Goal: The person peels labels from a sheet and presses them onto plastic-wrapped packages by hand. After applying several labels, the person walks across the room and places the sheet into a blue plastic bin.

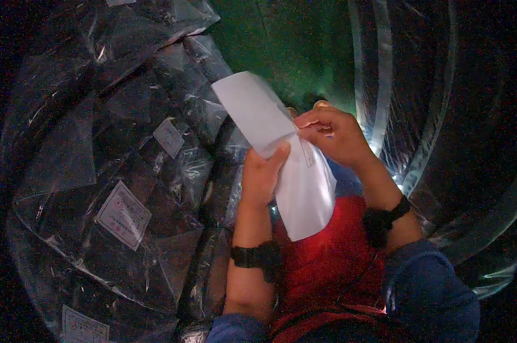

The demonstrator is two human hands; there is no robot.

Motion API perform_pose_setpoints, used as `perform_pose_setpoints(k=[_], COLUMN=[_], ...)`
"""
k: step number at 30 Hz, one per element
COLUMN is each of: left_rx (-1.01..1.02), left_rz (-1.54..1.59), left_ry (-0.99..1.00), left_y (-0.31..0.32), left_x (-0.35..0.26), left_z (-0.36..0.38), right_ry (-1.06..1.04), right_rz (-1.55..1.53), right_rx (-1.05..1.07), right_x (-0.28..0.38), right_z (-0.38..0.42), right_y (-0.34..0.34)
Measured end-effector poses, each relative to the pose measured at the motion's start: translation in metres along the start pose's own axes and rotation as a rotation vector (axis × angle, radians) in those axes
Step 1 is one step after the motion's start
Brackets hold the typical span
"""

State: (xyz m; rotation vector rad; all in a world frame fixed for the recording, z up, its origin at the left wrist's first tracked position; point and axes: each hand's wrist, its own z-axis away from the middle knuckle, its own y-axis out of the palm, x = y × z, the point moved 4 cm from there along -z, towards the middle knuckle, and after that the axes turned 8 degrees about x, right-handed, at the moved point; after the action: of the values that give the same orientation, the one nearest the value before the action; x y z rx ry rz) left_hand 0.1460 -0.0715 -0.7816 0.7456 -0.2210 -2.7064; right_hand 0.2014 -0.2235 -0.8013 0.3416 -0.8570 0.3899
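Observation:
A white paper sheet is bent across its middle, its lower half curving down in front of the red apron. Part of a printed outline shows near its right edge, below the bend. My left hand grips the sheet at the bend from the left, thumb on top and fingers hidden underneath. At the opposite edge, my right hand has its thumb and fingertips pinched together on the paper. Black bands circle both forearms.
Dark packages wrapped in clear plastic fill the left side, bearing white printed labels such as this one. More plastic-wrapped rolls stand close on the right. A green floor runs between them.

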Motion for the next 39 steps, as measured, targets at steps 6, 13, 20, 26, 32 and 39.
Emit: perform_pose_setpoints(k=[6,13,20,26,32,39], left_rx=[-0.109,-0.017,-0.118,-0.208,-0.129,-0.070], left_rz=[0.042,0.038,0.000,-0.193,-0.167,-0.015], left_ry=[0.098,0.006,0.002,0.036,0.031,0.087], left_y=[0.004,0.006,0.012,0.010,0.011,0.013], left_x=[0.004,-0.001,-0.011,-0.013,-0.018,-0.013], left_z=[0.001,0.001,0.003,0.001,-0.001,-0.006], right_ry=[-0.113,-0.055,-0.023,-0.118,0.139,-0.040], right_rz=[0.089,0.135,0.044,0.117,-0.219,-0.104], right_rx=[0.125,0.061,0.063,0.141,0.046,-0.040], right_x=[0.010,-0.001,0.006,0.000,-0.008,0.005], right_z=[0.002,-0.003,0.001,0.001,0.000,0.002], right_y=[0.001,-0.002,0.003,0.005,0.000,0.003])
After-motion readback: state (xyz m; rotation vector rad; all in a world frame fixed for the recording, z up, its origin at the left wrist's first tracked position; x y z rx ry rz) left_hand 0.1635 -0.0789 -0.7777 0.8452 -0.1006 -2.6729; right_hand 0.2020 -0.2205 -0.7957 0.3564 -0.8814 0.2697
